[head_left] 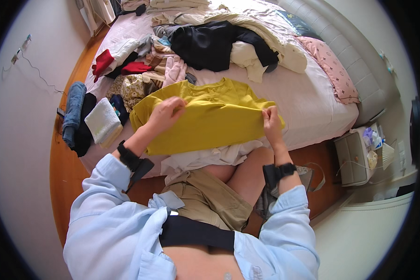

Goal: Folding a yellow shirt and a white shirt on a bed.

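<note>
A yellow-green shirt (210, 122) is spread across the near edge of the bed, its neckline towards the far side. My left hand (169, 111) grips the fabric with curled fingers at the upper left part of the shirt. With the fingers of my right hand (272, 120), I pinch the shirt's right edge. Between the two hands the fabric is drawn into a long fold. A white cloth (210, 157) lies beneath the shirt's near edge, by my knees.
Behind the shirt lies a heap of clothes with a black garment (206, 43) and red pieces (136, 67). At the left are rolled jeans (73, 108) and a folded white towel (102, 120). A pink pillow (330, 70) rests by the headboard; a nightstand (353, 157) stands at right.
</note>
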`<state>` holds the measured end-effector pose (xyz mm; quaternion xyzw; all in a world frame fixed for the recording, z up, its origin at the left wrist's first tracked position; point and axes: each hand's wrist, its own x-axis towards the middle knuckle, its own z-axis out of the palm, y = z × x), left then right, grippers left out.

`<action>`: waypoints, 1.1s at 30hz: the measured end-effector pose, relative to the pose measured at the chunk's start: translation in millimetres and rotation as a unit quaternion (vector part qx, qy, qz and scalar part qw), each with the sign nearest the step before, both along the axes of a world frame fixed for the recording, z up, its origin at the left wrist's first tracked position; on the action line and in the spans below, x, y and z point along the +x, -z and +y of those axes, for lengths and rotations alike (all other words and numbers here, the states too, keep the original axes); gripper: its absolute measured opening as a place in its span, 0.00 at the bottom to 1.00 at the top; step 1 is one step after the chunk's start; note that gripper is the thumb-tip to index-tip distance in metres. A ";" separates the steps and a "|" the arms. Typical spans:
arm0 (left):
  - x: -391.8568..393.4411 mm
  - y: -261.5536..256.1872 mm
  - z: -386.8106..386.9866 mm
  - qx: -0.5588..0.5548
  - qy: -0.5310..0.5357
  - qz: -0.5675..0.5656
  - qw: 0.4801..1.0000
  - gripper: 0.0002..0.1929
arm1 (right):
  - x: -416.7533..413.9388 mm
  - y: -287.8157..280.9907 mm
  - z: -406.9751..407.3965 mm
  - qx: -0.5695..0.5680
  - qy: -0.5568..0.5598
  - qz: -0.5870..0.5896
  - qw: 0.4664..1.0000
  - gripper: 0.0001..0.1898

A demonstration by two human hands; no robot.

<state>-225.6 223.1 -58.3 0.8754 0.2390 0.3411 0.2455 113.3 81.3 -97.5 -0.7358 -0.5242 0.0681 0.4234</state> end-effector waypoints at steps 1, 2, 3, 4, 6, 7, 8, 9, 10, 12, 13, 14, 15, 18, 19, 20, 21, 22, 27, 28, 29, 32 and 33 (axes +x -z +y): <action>-3.8 -11.0 -6.7 -0.003 -0.001 -0.002 1.000 0.04 | -3.5 -17.1 -11.0 -0.003 -0.001 -0.002 1.000 0.09; -3.7 -23.2 -14.1 -0.116 0.141 0.156 0.971 0.06 | -0.6 -32.5 -23.0 -0.103 -0.063 0.000 0.993 0.09; -5.4 -28.8 -20.1 -0.224 0.273 0.306 0.884 0.07 | 2.5 -37.0 -32.6 -0.203 -0.127 0.006 0.971 0.10; -4.3 -28.4 -23.3 -0.228 0.274 0.305 0.883 0.07 | 6.9 -32.1 -37.3 -0.236 -0.233 -0.037 0.943 0.12; 0.1 -25.9 -27.4 -0.321 0.390 0.400 0.764 0.12 | -0.7 -50.1 -33.4 -0.353 -0.246 -0.004 0.903 0.13; 4.7 -20.0 -24.8 -0.321 0.392 0.400 0.763 0.12 | -11.0 -62.1 -26.0 -0.460 -0.254 0.026 0.851 0.15; 8.2 -10.7 -21.2 -0.228 0.289 0.335 0.867 0.14 | -22.2 -63.3 -18.1 -0.385 -0.221 -0.004 0.896 0.16; 15.3 -2.1 -16.8 -0.126 0.178 0.258 0.941 0.16 | -29.4 -60.1 -7.0 -0.296 -0.224 -0.014 0.929 0.16; 28.5 4.9 -13.0 -0.125 0.182 0.257 0.941 0.16 | -35.5 -52.6 4.7 -0.206 -0.222 -0.025 0.953 0.16; 52.2 18.6 -6.6 -0.030 0.072 0.141 0.987 0.18 | -66.4 -32.4 33.4 -0.100 -0.208 -0.057 0.971 0.16; 67.0 31.6 -3.9 -0.028 0.076 0.138 0.987 0.18 | -78.0 -19.0 46.6 -0.027 -0.230 -0.144 0.962 0.17; 68.0 50.2 3.4 0.030 0.028 0.155 0.987 0.20 | -105.0 -18.1 61.7 -0.006 -0.272 -0.151 0.950 0.19; 75.9 69.0 10.1 0.089 -0.010 0.166 0.982 0.21 | -116.4 3.3 73.6 0.029 -0.263 -0.185 0.946 0.20; 65.1 97.9 17.1 0.136 -0.027 0.225 0.964 0.26 | -120.8 47.4 71.7 -0.042 -0.253 -0.220 0.941 0.29; 58.9 92.8 15.1 0.169 -0.038 0.235 0.957 0.29 | -112.5 51.7 69.2 -0.064 -0.249 -0.232 0.938 0.32; 54.4 86.8 17.4 0.121 -0.074 0.291 0.946 0.32 | -97.2 53.7 70.7 -0.063 -0.247 -0.233 0.939 0.32; 44.1 78.8 24.9 0.122 -0.075 0.291 0.946 0.32 | -79.5 56.2 68.1 -0.078 -0.185 -0.258 0.945 0.35; 31.0 74.0 33.8 0.139 -0.113 0.314 0.932 0.33 | -64.9 58.9 63.9 -0.095 -0.126 -0.279 0.947 0.38; 11.7 63.9 48.3 0.152 -0.191 0.338 0.909 0.33 | -7.6 51.6 73.5 -0.204 0.007 -0.260 0.944 0.41; 13.3 63.0 48.1 0.156 -0.196 0.344 0.905 0.33 | -2.9 53.9 73.7 -0.205 0.007 -0.260 0.944 0.41; 15.7 61.9 47.6 0.161 -0.200 0.350 0.901 0.33 | 0.6 56.1 73.8 -0.189 0.017 -0.277 0.942 0.38; 18.2 66.4 51.2 0.152 -0.212 0.318 0.912 0.30 | -2.5 47.5 87.1 -0.167 0.031 -0.272 0.947 0.29; 23.4 64.3 51.9 0.153 -0.214 0.316 0.912 0.30 | -1.2 45.6 91.1 -0.163 0.039 -0.252 0.953 0.24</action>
